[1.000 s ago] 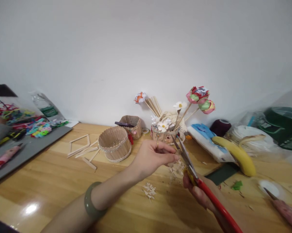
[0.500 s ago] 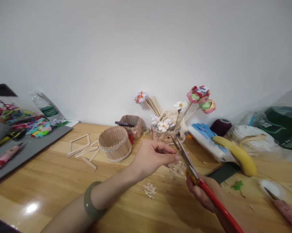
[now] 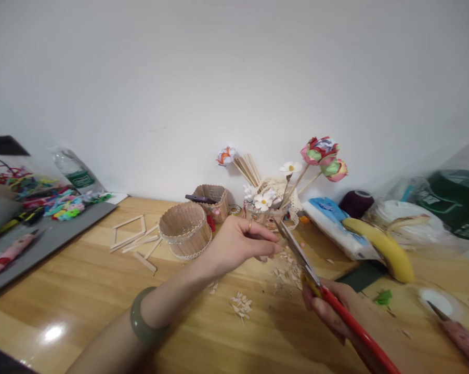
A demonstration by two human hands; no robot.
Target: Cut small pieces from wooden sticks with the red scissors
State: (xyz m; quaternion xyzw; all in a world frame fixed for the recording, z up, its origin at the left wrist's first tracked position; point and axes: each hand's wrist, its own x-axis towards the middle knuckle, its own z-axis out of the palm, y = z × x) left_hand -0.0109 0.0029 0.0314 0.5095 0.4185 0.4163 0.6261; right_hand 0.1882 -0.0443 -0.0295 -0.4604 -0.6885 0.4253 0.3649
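Currently, left hand: fingers curled, grip unclear
Right hand: gripping scissors
Chips: cut, on bench
Sticks: loose, seemingly uncut

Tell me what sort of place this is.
Probably a craft table against a wall, at home or in a small workshop: scissors in the right hand, small wood pieces scattered on the wooden top, and handmade-looking flowers standing behind.
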